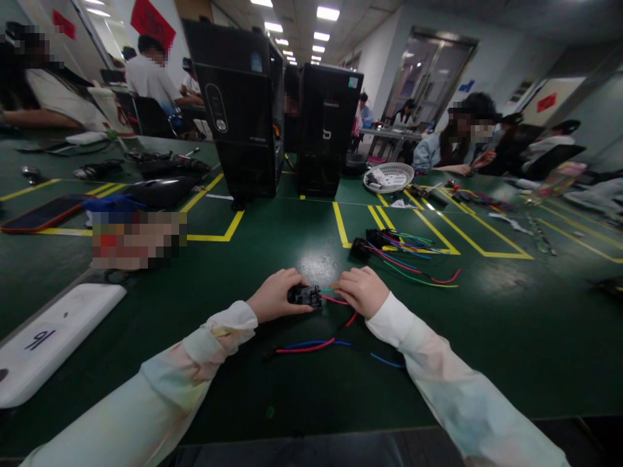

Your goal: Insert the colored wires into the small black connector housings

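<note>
My left hand (278, 295) is closed around a small black connector (305, 296), thumb below it and fingers above. To its right, my right hand (361, 290) pinches a green wire (328, 290) close to the connector's right end. A red wire (335, 300) runs from the connector under my right hand. Nearer the table's front edge lie a red wire (311, 347) and a blue wire (387, 360). Beyond my right hand, black connectors (361, 249) with red, blue and green wires rest on the green table (233, 389).
Two black computer cases (243, 110) (328, 123) stand at the back. A white power bank-like slab (58, 344) and a phone (46, 213) are at left. A white basket (389, 177) sits back right. Other people sit beyond the table.
</note>
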`<state>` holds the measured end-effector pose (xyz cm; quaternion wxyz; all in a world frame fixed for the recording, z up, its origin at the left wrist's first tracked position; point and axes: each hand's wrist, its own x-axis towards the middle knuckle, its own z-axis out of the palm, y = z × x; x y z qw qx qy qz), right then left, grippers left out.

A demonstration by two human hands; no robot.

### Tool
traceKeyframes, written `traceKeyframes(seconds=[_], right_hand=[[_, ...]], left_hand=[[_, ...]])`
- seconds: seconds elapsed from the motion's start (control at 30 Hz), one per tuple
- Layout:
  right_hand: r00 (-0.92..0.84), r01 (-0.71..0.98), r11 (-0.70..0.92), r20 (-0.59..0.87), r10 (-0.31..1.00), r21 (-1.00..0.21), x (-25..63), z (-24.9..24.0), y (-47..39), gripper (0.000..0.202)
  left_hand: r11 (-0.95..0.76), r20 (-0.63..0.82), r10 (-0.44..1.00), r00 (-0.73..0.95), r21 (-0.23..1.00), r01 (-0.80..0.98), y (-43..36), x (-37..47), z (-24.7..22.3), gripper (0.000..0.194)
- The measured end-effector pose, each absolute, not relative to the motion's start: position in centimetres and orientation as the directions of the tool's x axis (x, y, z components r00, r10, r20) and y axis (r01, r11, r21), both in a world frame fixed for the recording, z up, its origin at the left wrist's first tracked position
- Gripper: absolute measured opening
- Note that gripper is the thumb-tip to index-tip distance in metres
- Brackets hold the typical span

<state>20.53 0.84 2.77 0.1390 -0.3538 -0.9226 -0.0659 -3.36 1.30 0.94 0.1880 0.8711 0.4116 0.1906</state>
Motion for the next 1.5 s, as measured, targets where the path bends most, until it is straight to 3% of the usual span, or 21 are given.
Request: traceKeyframes(seconds=[0.2, 0.4, 0.57, 0.83, 1.1, 1.33, 1.5], right_hand=[[-0.673, 0.697, 0.711, 0.426, 0.604, 0.092, 20.2, 4.1, -0.1, 0.024], [-0.729, 0.639, 0.769, 0.309, 0.611, -0.010, 20.8, 2.0, 0.8, 0.023], [-0.768, 0.569, 0.818, 0.306, 0.563, -0.076, 21.4, 1.3, 1.0, 0.024], [-0.682, 0.685, 0.728, 0.361, 0.636, 0.011, 21.2, 2.3, 0.4, 0.024], [-0.776, 0.557, 0.831, 0.350, 0.525, -0.012, 21.4, 1.5, 0.7, 0.029], [-0.681, 0.695, 0.719, 0.322, 0.657, 0.003, 21.0, 1.6, 0.6, 0.026], [-0.772, 0.576, 0.816, 0.302, 0.560, -0.039, 21.3, 1.5, 0.5, 0.025]], left_hand=[[-0.592, 0.178, 0.788, 0.589, 0.481, 0.647, 1.2, -3.3, 1.1, 0.042], [-0.595, 0.174, 0.785, 0.595, 0.481, 0.644, 1.2, -3.2, 1.2, 0.042], [-0.600, 0.164, 0.778, 0.607, 0.480, 0.640, 1.2, -3.4, 1.3, 0.043], [-0.612, 0.148, 0.759, 0.634, 0.497, 0.616, 1.3, -3.5, 1.4, 0.042], [-0.598, 0.156, 0.771, 0.618, 0.512, 0.616, 1.2, -3.4, 1.4, 0.041], [-0.602, 0.142, 0.763, 0.631, 0.511, 0.613, 1.3, -3.5, 1.2, 0.042], [-0.595, 0.151, 0.773, 0.616, 0.509, 0.622, 1.3, -3.4, 1.2, 0.041]])
